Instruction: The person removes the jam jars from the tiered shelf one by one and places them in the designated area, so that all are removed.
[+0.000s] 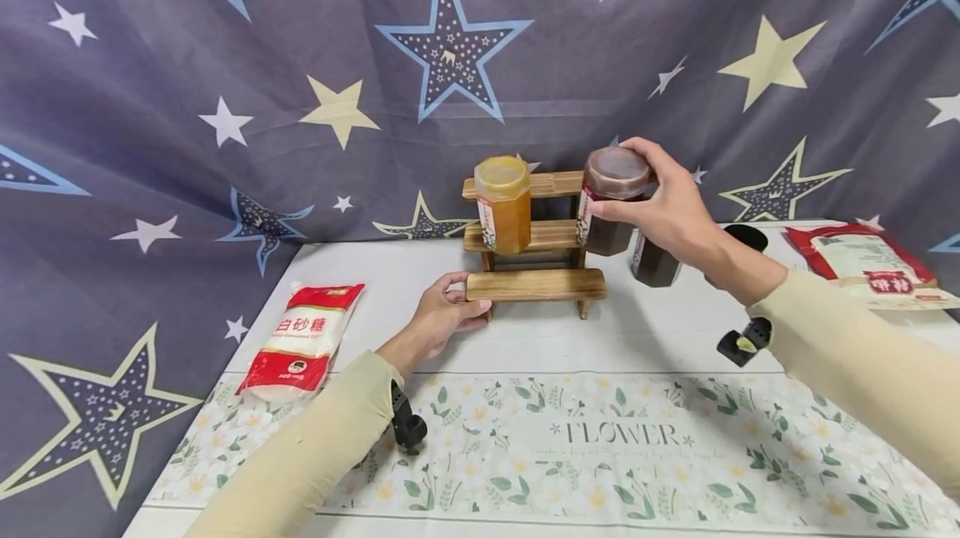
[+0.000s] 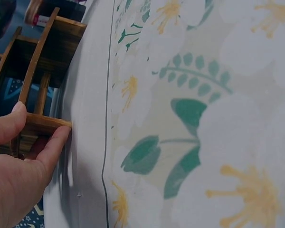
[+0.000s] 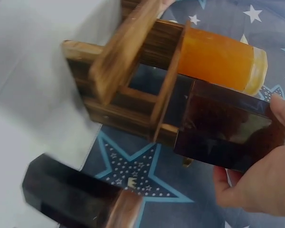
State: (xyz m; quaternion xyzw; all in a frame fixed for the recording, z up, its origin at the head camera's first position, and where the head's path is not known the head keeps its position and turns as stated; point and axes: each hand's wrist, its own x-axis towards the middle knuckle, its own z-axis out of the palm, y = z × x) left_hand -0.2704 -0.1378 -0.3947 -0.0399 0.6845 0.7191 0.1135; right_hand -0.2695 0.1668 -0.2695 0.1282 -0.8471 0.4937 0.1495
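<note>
A small wooden three-step rack (image 1: 536,285) stands at the back of the table. My left hand (image 1: 437,317) grips the left end of its lowest step, thumb on top, as the left wrist view also shows. My right hand (image 1: 671,208) holds a dark jar (image 1: 611,229) with a brownish lid, at the right end of the middle step. On that step's left sits a jar of orange-yellow contents (image 1: 512,217) with a yellow lid. Another dark jar (image 1: 655,263) stands on the table right of the rack, partly hidden behind my right hand.
A red and white bag of sugar (image 1: 303,342) lies on the left of the table. To the right are a black round container (image 1: 746,238), partly behind my right arm, and a red and white food bag (image 1: 873,265). A star-patterned cloth (image 1: 450,146) hangs behind.
</note>
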